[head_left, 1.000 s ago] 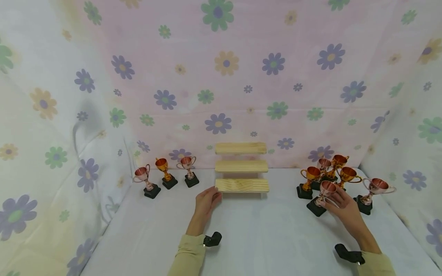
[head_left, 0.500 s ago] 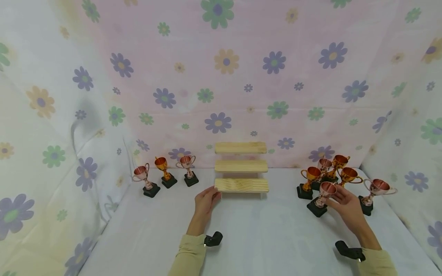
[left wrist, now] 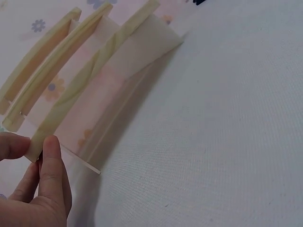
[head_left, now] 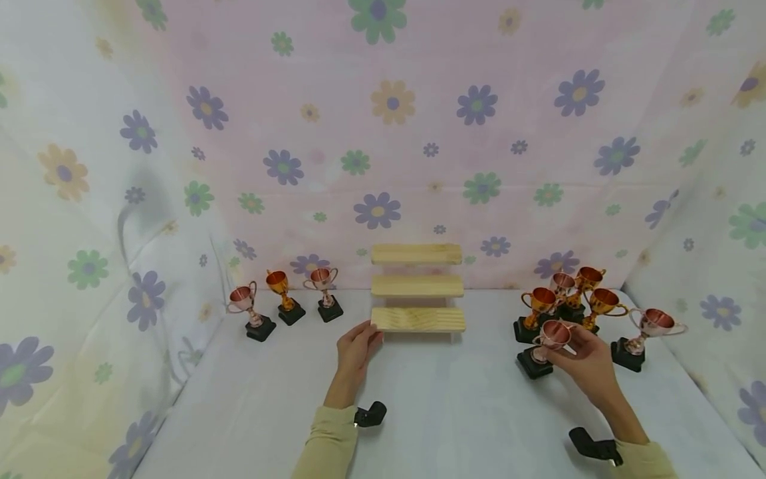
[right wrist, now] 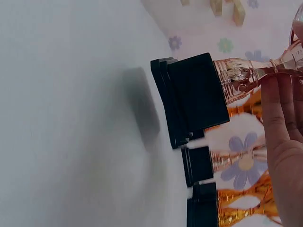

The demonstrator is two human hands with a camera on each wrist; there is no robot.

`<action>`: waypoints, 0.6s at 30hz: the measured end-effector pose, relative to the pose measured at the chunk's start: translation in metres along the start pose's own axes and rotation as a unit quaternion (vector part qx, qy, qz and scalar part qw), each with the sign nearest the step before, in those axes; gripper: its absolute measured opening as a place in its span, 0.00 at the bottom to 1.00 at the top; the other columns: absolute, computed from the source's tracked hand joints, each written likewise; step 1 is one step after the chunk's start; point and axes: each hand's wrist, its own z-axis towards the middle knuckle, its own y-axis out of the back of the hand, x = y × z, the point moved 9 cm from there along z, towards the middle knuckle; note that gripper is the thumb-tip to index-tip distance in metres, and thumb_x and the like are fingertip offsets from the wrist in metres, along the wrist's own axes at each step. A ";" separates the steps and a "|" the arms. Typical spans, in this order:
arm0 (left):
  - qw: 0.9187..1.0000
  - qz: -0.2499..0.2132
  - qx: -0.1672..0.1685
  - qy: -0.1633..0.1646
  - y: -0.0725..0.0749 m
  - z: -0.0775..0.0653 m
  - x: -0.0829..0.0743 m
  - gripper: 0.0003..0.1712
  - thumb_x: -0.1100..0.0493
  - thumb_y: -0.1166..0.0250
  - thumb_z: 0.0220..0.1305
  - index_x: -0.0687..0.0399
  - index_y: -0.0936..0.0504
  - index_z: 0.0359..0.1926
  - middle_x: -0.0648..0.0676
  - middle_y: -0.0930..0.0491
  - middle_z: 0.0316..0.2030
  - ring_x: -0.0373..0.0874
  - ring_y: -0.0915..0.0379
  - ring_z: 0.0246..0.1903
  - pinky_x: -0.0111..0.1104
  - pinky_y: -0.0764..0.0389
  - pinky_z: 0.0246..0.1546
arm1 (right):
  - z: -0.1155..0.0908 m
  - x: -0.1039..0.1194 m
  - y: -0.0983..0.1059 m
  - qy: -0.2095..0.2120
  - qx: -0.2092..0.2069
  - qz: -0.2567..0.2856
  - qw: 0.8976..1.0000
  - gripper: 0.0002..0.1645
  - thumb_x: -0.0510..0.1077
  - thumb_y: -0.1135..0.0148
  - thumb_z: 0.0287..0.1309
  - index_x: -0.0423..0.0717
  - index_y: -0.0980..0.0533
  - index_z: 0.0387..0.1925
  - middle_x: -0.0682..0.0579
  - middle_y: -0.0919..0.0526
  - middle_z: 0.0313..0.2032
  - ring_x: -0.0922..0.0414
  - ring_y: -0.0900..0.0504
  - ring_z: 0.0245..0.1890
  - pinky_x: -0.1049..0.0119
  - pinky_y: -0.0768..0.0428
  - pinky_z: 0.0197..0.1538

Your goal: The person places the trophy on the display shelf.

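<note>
A three-tier stand [head_left: 417, 320] with pale wooden steps and clear side supports stands on the white cloth. At the left end of its lowest step, my left hand [head_left: 354, 352] pinches the board between thumb and fingers, as the left wrist view shows of the step [left wrist: 87, 78]. My right hand [head_left: 583, 364] holds a rose-gold trophy cup [head_left: 553, 334] by its stem, slightly tilted. In the right wrist view its black base [right wrist: 196, 97] hangs above the cloth, apart from its shadow. Part of the cup is out of that view.
Behind the right hand cluster several trophies, such as a gold one [head_left: 540, 301] and a rose-gold one [head_left: 655, 322] at far right. Left of the stand are two rose-gold trophies and a gold trophy [head_left: 278, 283]. A flowered cloth backdrop [head_left: 419, 179] closes off the back.
My right hand has moved a little left and toward me with the rose-gold trophy, away from the cluster. The left hand stays at the step's end.
</note>
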 end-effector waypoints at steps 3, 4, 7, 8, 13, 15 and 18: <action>1.000 -0.002 -0.003 -0.002 0.001 -0.001 0.000 0.22 0.68 0.39 0.71 0.75 0.26 0.62 0.68 0.22 0.55 0.43 0.19 0.43 0.34 0.14 0.53 | -0.001 0.009 -0.011 0.024 0.001 -0.001 1.000 0.27 0.26 0.28 0.53 0.40 0.24 0.54 0.68 0.18 0.45 0.73 0.18 0.46 0.80 0.16 0.45; 1.000 -0.002 -0.003 -0.003 0.001 -0.001 -0.001 0.22 0.68 0.39 0.71 0.76 0.25 0.62 0.69 0.22 0.55 0.43 0.18 0.43 0.34 0.14 0.53 | -0.002 0.011 -0.015 0.029 0.001 -0.003 1.000 0.27 0.26 0.27 0.53 0.38 0.24 0.55 0.68 0.18 0.45 0.72 0.18 0.46 0.80 0.16 0.45; 1.000 0.001 -0.007 -0.005 0.002 -0.001 -0.001 0.21 0.69 0.38 0.71 0.75 0.25 0.61 0.69 0.22 0.56 0.43 0.17 0.42 0.34 0.14 0.52 | -0.002 0.015 -0.026 0.035 0.001 -0.015 0.999 0.29 0.25 0.26 0.51 0.33 0.25 0.55 0.69 0.18 0.45 0.73 0.18 0.46 0.80 0.16 0.45; 1.000 0.001 -0.008 -0.007 0.001 -0.001 -0.001 0.21 0.69 0.38 0.71 0.76 0.24 0.61 0.70 0.22 0.56 0.43 0.17 0.42 0.34 0.14 0.52 | -0.003 0.015 -0.030 0.035 0.002 -0.018 0.999 0.29 0.25 0.26 0.51 0.32 0.26 0.55 0.69 0.18 0.45 0.73 0.19 0.46 0.80 0.16 0.45; 1.000 -0.005 -0.019 -0.016 0.000 -0.004 -0.002 0.20 0.70 0.39 0.70 0.77 0.24 0.60 0.70 0.22 0.55 0.42 0.17 0.41 0.35 0.13 0.51 | -0.001 0.017 -0.052 0.039 0.020 -0.017 0.999 0.32 0.26 0.24 0.48 0.29 0.27 0.55 0.70 0.19 0.46 0.73 0.19 0.46 0.80 0.16 0.46; 1.000 -0.011 -0.020 -0.020 -0.001 -0.005 -0.003 0.20 0.71 0.39 0.70 0.78 0.24 0.60 0.69 0.21 0.53 0.42 0.17 0.40 0.36 0.13 0.51 | 0.001 0.020 -0.060 0.045 0.030 -0.021 0.998 0.32 0.26 0.24 0.48 0.30 0.27 0.55 0.70 0.20 0.45 0.73 0.19 0.45 0.79 0.16 0.46; 0.999 -0.012 -0.025 -0.020 0.000 -0.007 -0.004 0.19 0.71 0.39 0.70 0.78 0.24 0.59 0.69 0.21 0.53 0.42 0.17 0.40 0.35 0.13 0.50 | 0.005 0.028 -0.071 0.065 0.039 -0.029 0.997 0.31 0.26 0.23 0.46 0.30 0.26 0.53 0.70 0.20 0.45 0.72 0.18 0.43 0.79 0.16 0.46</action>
